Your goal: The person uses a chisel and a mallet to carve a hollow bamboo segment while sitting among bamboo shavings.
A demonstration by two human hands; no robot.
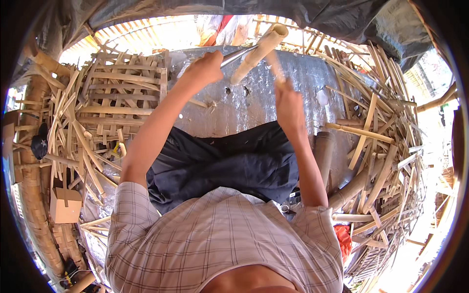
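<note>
1. both are clenched: left hand [210, 66] round a knife [237, 55], right hand [289, 102] round a blurred stick [275, 65], likely for striking.
2. bamboo tube [258, 54] tilts over the grey sheet [220, 117], meeting the knife, which probably wedges it steady.

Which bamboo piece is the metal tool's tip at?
The short tube right of the left hand, its hollow end showing; the metal tool reaches only that one, while the bamboo strips lie piled at both sides.
</note>
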